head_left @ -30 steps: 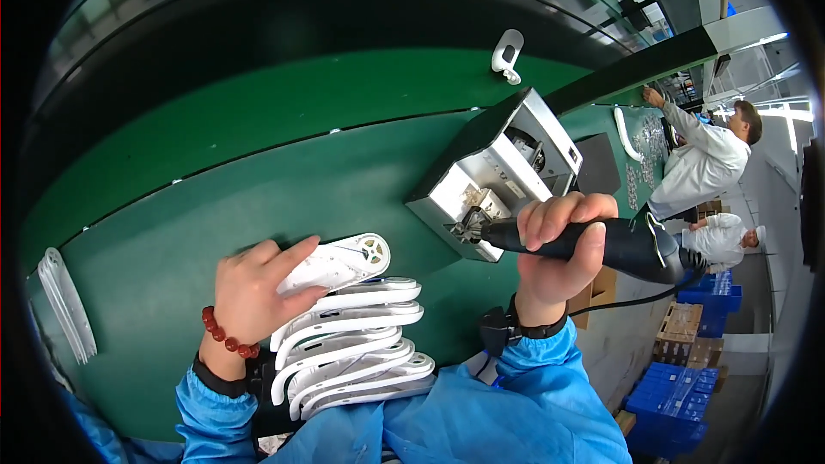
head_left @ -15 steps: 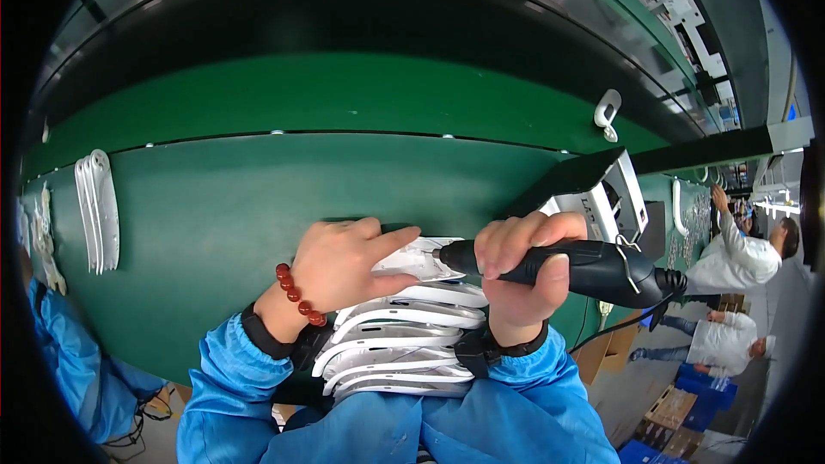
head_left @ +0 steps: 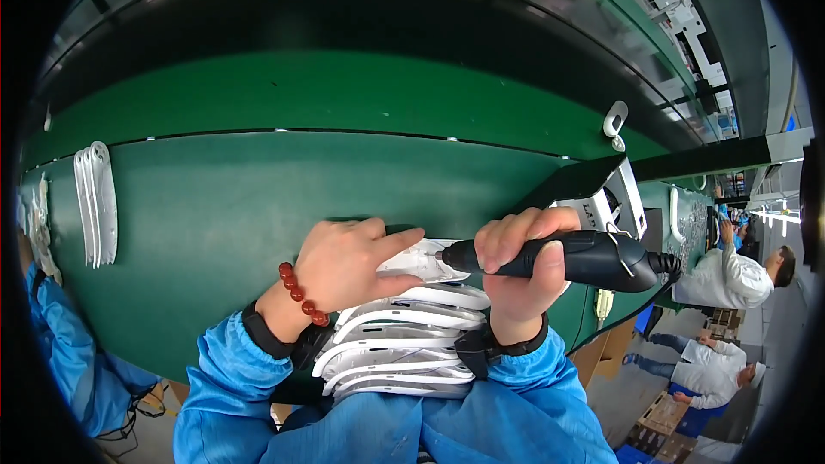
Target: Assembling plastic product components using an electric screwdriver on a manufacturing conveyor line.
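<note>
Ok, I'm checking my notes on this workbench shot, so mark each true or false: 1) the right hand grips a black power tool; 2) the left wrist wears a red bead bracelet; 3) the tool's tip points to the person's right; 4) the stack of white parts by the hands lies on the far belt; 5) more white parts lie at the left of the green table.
1) True: the right hand is closed around the black power tool.
2) True: a red bead bracelet circles the wrist of the left hand.
3) False: its tip points left, at the white part under the left hand's fingers.
4) False: the stack of white parts sits at the near edge, between the forearms.
5) True: a small white bundle lies there on the green table.
</note>
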The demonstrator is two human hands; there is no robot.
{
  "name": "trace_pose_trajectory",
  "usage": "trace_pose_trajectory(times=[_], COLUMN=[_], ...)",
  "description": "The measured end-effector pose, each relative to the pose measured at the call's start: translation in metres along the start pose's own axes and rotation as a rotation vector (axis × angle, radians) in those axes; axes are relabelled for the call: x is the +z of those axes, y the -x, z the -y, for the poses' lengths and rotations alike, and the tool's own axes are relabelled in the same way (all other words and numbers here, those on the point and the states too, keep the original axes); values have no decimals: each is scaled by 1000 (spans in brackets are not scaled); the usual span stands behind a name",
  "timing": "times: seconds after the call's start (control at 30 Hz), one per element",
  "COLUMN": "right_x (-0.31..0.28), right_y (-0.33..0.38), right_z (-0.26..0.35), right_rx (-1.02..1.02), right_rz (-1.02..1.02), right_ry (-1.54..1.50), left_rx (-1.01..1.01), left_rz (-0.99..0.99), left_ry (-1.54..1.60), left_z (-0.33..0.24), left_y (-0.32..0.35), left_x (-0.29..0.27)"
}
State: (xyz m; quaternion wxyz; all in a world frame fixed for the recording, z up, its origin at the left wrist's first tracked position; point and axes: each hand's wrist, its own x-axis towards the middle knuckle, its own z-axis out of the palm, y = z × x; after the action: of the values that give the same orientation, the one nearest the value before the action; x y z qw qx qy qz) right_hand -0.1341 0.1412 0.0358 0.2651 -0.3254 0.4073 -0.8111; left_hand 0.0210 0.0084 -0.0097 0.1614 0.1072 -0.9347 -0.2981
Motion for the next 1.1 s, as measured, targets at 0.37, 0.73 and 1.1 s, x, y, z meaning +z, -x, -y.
trace_pose_trajectory(times=[0.37,0.73,1.1], right_x=[8,1,0], right_y=[-4,-7,-5], right_z=[-7,-4,-4], right_rx=[-42,-74,-16], right_rz=[47,0,-5], right_ry=[78,105,1], left_rx=[-2,13,12], left_rz=[28,-21,25], left_ry=[-24,-5,-21], left_z=[-1,1,1], left_y=[0,1,0], left_x=[-2,1,-1])
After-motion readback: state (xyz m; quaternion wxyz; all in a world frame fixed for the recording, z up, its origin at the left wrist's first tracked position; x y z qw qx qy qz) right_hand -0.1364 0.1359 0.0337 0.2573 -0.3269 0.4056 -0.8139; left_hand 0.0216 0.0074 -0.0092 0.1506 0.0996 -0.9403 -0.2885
